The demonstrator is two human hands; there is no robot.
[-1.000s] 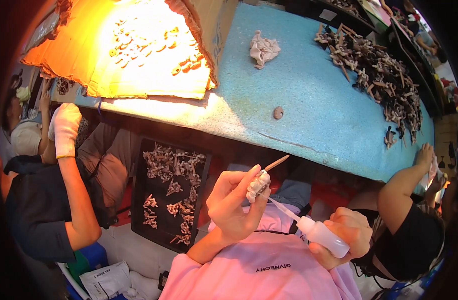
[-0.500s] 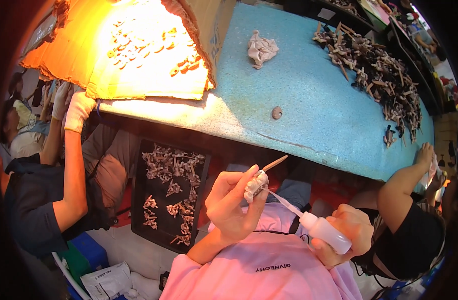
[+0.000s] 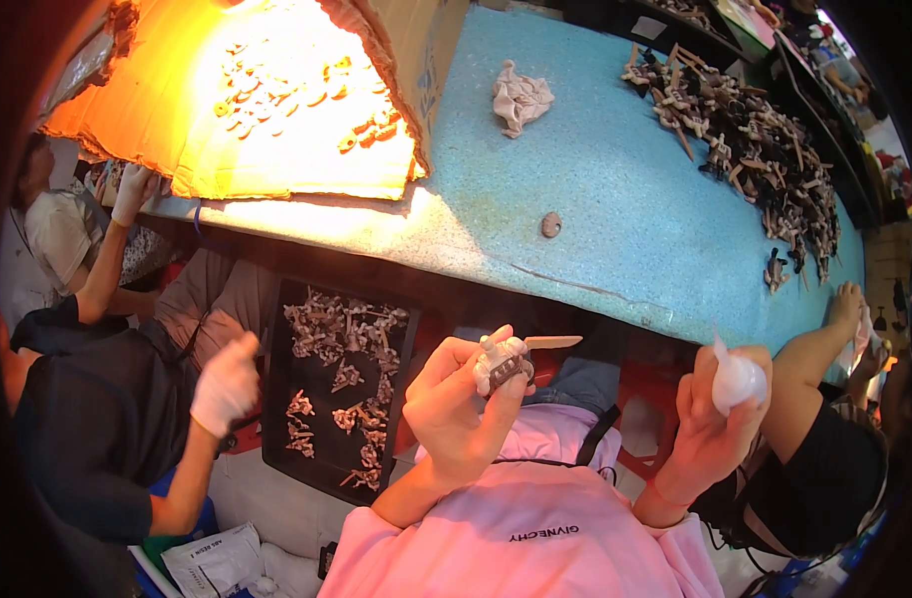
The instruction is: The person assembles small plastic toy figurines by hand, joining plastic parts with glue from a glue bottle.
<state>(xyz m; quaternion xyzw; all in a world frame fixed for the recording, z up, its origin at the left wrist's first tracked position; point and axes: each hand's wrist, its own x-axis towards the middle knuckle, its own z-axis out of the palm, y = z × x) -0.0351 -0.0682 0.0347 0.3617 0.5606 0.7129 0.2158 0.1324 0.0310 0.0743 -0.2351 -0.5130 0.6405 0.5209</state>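
Note:
My left hand point(image 3: 461, 419) pinches a small cream-and-brown figurine part point(image 3: 503, 367) between thumb and fingers, in front of my chest. A flat wooden stick point(image 3: 555, 342) juts out from it to the right; where the two meet is partly hidden. A brown face with raised detail is turned toward the view. Well apart to the right, my right hand point(image 3: 710, 429) is wrapped round a white squeeze bottle point(image 3: 741, 383), its thin nozzle pointing up. The nozzle touches nothing.
A blue table point(image 3: 456, 159) bears a crumpled cloth point(image 3: 521, 98), a small brown piece point(image 3: 551, 224) and a heap of stick-mounted parts point(image 3: 745, 149). Brightly lit cardboard point(image 3: 306, 184) stands at left. Below is a black tray point(image 3: 316, 399) of parts. Co-workers sit on both sides, one with a gloved hand point(image 3: 227, 384).
My right hand has drawn the bottle away from the part, up and right, tipping its nozzle upward. My left hand has turned the part. The left co-worker's gloved hand has dropped from the cardboard.

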